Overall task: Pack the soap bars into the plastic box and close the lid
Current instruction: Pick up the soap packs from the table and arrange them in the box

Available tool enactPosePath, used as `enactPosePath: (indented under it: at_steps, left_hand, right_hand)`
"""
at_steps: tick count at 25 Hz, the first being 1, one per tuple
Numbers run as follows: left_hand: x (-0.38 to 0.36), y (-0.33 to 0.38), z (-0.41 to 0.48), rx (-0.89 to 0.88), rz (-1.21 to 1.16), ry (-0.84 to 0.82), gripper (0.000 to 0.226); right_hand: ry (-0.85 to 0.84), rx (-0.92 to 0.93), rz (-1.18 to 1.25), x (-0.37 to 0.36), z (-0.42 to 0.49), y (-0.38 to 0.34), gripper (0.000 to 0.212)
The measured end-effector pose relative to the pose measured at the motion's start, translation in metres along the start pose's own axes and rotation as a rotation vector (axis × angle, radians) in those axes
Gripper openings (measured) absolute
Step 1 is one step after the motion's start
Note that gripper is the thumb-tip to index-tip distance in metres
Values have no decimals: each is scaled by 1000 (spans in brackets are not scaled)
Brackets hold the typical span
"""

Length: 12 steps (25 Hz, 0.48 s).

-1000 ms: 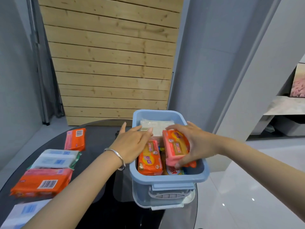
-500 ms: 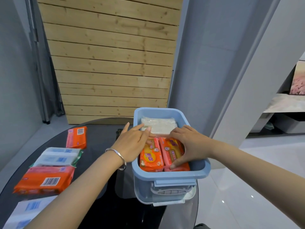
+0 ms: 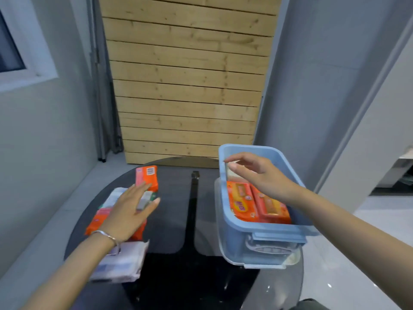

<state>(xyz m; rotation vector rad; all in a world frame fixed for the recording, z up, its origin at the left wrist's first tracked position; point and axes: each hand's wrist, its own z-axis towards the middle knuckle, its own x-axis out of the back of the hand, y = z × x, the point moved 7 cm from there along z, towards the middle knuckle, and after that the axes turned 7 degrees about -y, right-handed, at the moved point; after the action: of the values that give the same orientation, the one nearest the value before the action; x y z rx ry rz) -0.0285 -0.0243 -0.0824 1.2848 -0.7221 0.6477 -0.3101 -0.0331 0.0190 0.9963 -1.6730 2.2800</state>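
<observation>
The plastic box [image 3: 225, 175] stands at the right of the frame, on the right part of the dark round table [image 3: 176, 220]; it has a pale blue rim, clear walls and a grey handle at its near end. Inside, two orange soap bars [image 3: 257, 204] lie flat side by side in the near half, and a white bar [image 3: 231, 174] shows at the far end, partly hidden. The right hand [image 3: 261, 175] hovers over the box, fingers loosely spread and holding nothing.

At the left of the frame four bars are not yet packed: an orange bar [image 3: 148, 177] farthest away, a white and green one [image 3: 114, 198], an orange one [image 3: 98, 222] under the left hand [image 3: 127, 213], and a white one [image 3: 125, 262] nearest. The left hand is open with fingers apart, low over the middle bars; whether it touches them I cannot tell, because the picture is blurred there.

I judge each bar light, stiff and block-shaped; the glossy film wrapper is probably slippery, so it is better to take a bar across its two long edges with thumb against fingers. The crimped ends of the wrapper are soft and will only crumple. No lid is clearly visible; a clear sheet under the box may be the lid.
</observation>
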Motion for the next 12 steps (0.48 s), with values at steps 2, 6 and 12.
enactPosePath:
  at_steps: [2, 6, 12]
  left_hand:
    - [12, -41, -20, 97, 97, -106, 70]
    - [12, -64, -62, -54, 231, -253, 82]
    - [-9, -62, -82, -168, 305, -295, 82]
  right_hand:
    - [-33, 42, 18, -31, 13, -24, 22]
    - [-89, 77, -74, -84, 33, -49, 22]
    - [-190, 45, -166, -122, 39, -48, 22]
